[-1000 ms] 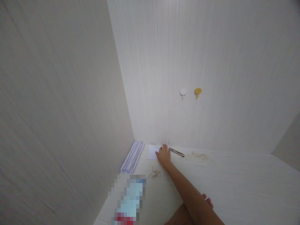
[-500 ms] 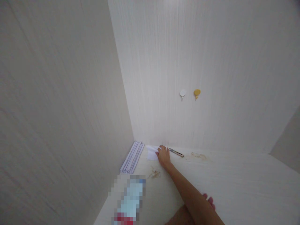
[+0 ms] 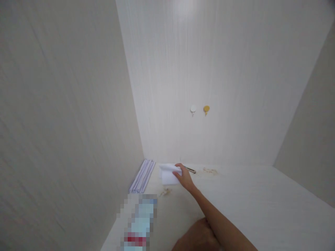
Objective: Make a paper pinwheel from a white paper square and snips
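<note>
My right hand (image 3: 184, 177) reaches in from the lower right and grips the right end of a folded white sheet of paper (image 3: 170, 176), thumb in front and fingers behind. The paper is lifted off the surface, its fold along the top. Just behind the hand lies a utility knife (image 3: 191, 170), partly hidden. At the bottom, beneath my right forearm, a rounded patch of bare skin shows, apparently my left hand (image 3: 196, 237); its fingers are hidden. A bundle of folded paper strips (image 3: 142, 176) lies left of the sheet, along the side wall.
A blurred-out pale blue object with a red band (image 3: 140, 223) lies at lower left. Brown marks (image 3: 166, 191) show on the pale surface (image 3: 235, 202), with more near the back wall. A white hook (image 3: 193, 109) and a yellow hook (image 3: 206, 109) are fixed to that wall.
My right hand has taken hold of the paper and raised it from the surface. Fingertips seen beyond my right forearm have gone out of sight. The view has shifted slightly.
</note>
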{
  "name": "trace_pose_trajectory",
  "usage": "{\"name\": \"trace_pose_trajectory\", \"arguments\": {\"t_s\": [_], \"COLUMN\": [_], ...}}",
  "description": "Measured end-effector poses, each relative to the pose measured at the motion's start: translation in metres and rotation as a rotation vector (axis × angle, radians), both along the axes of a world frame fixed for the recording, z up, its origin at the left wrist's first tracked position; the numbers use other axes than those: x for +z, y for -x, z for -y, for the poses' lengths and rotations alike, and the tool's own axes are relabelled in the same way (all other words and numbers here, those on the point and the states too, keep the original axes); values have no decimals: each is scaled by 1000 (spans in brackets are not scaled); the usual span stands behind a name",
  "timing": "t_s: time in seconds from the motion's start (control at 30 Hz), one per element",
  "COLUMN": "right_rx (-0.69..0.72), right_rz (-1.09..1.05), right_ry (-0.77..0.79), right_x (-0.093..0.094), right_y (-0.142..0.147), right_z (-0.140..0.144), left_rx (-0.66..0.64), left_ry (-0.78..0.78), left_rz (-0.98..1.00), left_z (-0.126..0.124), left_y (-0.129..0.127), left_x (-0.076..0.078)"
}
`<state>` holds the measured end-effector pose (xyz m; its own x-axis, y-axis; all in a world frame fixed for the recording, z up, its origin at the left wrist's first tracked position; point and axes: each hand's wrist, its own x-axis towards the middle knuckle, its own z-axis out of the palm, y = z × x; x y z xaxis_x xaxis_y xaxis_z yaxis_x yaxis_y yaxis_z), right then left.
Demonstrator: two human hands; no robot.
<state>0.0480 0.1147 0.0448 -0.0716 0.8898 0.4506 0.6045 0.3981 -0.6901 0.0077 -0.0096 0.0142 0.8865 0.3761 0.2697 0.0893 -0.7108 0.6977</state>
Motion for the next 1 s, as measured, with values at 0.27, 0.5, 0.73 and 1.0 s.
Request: {"name": "trace_pose_trajectory", "arguments": {"t_s": [0.27,0.5,0.73,1.0], "right_rx": [8,-14,122,194], "right_rz": [-720,-993,-896,-781], "right_ry": [219,267,372,370], "right_x": [-6,-31,-38,-37], "right_y": [-67,-78,-71,-69], "right_z": [68,100,102,102], "left_rx": [326,810,847,815], "left_ry": [-260,376,925,978], "left_rz": [130,432,866,840], "left_z": [1,-12,-28,-36], "left_y": [16,28,36,37], "left_x": [-3,-8,-4,-5]}}
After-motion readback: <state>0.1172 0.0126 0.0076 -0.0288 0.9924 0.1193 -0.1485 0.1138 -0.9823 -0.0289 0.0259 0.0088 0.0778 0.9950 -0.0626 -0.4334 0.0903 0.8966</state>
